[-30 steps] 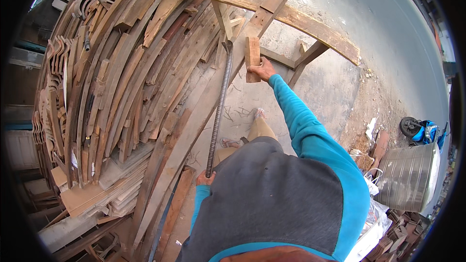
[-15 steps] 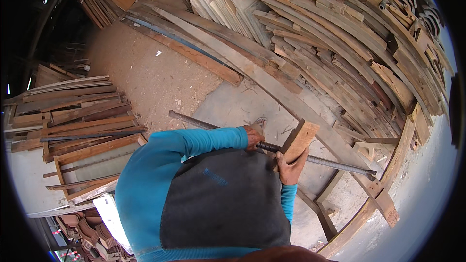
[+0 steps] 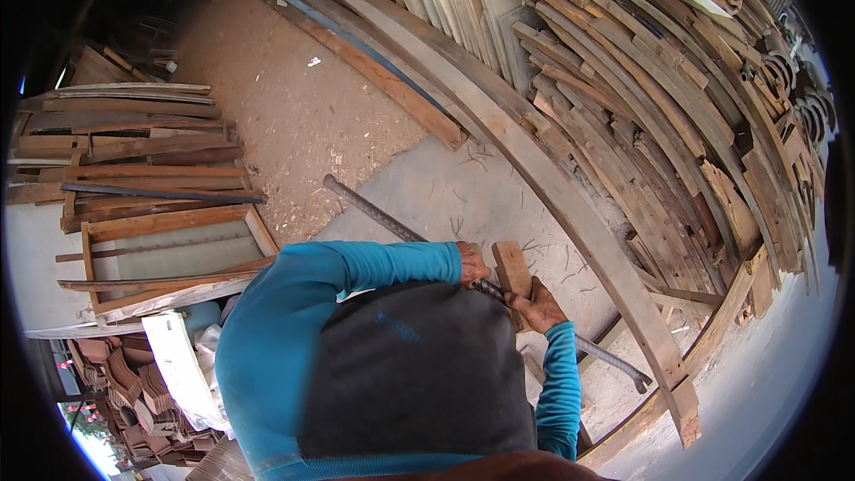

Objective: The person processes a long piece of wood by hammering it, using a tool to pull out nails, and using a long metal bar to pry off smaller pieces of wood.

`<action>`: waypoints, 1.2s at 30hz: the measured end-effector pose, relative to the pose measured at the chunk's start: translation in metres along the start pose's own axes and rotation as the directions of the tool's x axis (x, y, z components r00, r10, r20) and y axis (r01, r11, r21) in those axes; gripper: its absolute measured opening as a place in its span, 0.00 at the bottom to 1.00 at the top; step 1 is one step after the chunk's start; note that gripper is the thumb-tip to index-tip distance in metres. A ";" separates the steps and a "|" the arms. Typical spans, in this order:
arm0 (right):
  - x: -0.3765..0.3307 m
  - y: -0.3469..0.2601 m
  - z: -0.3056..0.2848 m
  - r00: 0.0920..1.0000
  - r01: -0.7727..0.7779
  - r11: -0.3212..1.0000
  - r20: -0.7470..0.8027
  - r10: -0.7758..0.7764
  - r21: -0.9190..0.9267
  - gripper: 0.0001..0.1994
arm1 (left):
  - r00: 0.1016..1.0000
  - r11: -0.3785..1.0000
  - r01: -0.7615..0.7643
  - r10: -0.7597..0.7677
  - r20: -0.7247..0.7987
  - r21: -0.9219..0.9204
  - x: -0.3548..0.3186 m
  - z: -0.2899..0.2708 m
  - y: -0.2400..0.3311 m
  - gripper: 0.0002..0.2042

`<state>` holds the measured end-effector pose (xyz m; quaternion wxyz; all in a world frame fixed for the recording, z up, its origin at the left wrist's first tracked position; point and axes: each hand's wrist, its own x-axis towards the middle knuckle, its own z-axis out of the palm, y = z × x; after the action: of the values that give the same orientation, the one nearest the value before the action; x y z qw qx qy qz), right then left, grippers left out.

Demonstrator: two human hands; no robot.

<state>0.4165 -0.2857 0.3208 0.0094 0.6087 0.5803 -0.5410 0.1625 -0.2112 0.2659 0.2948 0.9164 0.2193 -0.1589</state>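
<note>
My left hand (image 3: 472,265) is closed round a long ribbed steel pry bar (image 3: 381,212), which slants across in front of my body. Its forked end (image 3: 641,381) is at the lower right, beyond my right forearm. A short block of wood (image 3: 510,265) stands against the bar, just right of my left hand. My right hand (image 3: 540,306) grips the block's right side, thumb toward the bar. Part of the block and some fingers of both hands are hidden. The bar passes under my right hand or wrist; whether that hand also touches it, I cannot tell.
A long plank (image 3: 570,200) runs diagonally on the right, beside a large stack of old boards (image 3: 623,138). Wooden frames (image 3: 178,223) and more boards lie at left. Roof tiles (image 3: 134,383) are piled at lower left. Sawdust covers part of the concrete floor (image 3: 392,165).
The block has swung from leaning rightward to leaning slightly left, and my right hand has turned with it. The bar slants more steeply, and the whole view has shifted.
</note>
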 end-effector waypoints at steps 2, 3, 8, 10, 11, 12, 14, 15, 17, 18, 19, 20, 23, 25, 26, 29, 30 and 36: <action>-0.006 -0.003 0.026 0.999 -0.004 0.981 -0.052 0.015 0.192 0.40 | 0.995 0.991 -0.104 0.104 -0.002 -0.088 -0.007 0.012 -0.012 0.13; -0.015 -0.011 0.037 0.995 -0.013 0.994 -0.099 0.024 0.111 0.38 | 0.994 0.988 -0.111 0.112 0.002 -0.104 -0.009 0.019 -0.016 0.13; -0.023 -0.004 0.114 0.966 0.057 0.847 -0.242 0.086 0.529 0.34 | 0.970 0.970 -0.242 0.242 -0.006 0.001 -0.025 0.032 -0.028 0.15; -0.030 -0.019 0.125 0.949 -0.022 0.849 -0.256 0.184 0.528 0.32 | 0.967 0.970 -0.244 0.243 0.081 0.005 -0.026 0.034 -0.029 0.16; -0.035 -0.022 0.132 0.936 -0.054 0.831 -0.261 0.235 0.554 0.32 | 0.971 0.979 -0.199 0.193 0.138 0.031 -0.023 0.036 -0.026 0.17; -0.040 -0.025 0.138 0.910 -0.073 0.768 -0.273 0.312 0.636 0.32 | 0.959 0.971 -0.238 0.233 0.161 0.013 -0.020 0.038 -0.021 0.17; -0.050 -0.029 0.149 0.873 -0.076 0.695 -0.289 0.392 0.715 0.32 | 0.965 0.966 -0.246 0.236 0.118 0.076 -0.012 0.030 -0.017 0.19; -0.054 -0.030 0.154 0.851 -0.022 0.625 -0.313 0.421 0.780 0.31 | 0.959 0.958 -0.277 0.271 0.082 0.071 -0.008 0.022 -0.011 0.19; -0.056 -0.021 0.164 0.819 0.044 0.574 -0.359 0.448 0.818 0.31 | 0.944 0.941 -0.330 0.327 0.055 0.072 0.008 0.017 -0.007 0.19; -0.055 -0.013 0.171 0.824 0.050 0.574 -0.358 0.438 0.817 0.31 | 0.921 0.919 -0.389 0.388 0.030 0.064 0.019 0.015 -0.005 0.19; -0.055 -0.006 0.177 0.796 0.123 0.548 -0.412 0.444 0.828 0.31 | 0.925 0.923 -0.379 0.378 0.033 0.063 0.028 0.013 0.000 0.19; -0.055 0.001 0.179 0.765 0.194 0.521 -0.461 0.450 0.831 0.31 | 0.904 0.901 -0.424 0.427 -0.012 0.094 0.038 0.010 0.004 0.18; -0.059 0.014 0.176 0.748 0.169 0.502 -0.442 0.495 0.848 0.33 | 0.850 0.852 -0.503 0.518 -0.092 0.143 0.068 0.006 0.016 0.18; -0.062 0.020 0.169 0.670 0.217 0.476 -0.485 0.562 0.852 0.34 | 0.782 0.784 -0.589 0.614 -0.107 0.199 0.089 -0.011 0.034 0.16; -0.062 0.025 0.164 0.663 0.228 0.459 -0.482 0.572 0.859 0.34 | 0.777 0.774 -0.600 0.624 -0.086 0.201 0.096 -0.017 0.039 0.16; -0.075 0.046 0.154 0.655 0.338 0.371 -0.499 0.567 0.865 0.31 | 0.701 0.713 -0.690 0.701 -0.131 0.126 0.133 -0.021 0.066 0.16; -0.076 0.058 0.152 0.630 0.358 0.381 -0.522 0.575 0.852 0.31 | 0.683 0.696 -0.709 0.718 -0.137 0.111 0.143 -0.021 0.070 0.18; -0.101 0.086 0.118 0.631 -0.038 0.369 -0.264 0.729 0.928 0.42 | 0.780 0.779 -0.622 0.625 -0.029 0.083 0.173 -0.009 0.088 0.21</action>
<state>0.4276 -0.4589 0.2867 -0.3598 0.7973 0.0138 -0.4845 0.3556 -0.2168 0.2410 0.2930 0.9509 -0.0937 -0.0346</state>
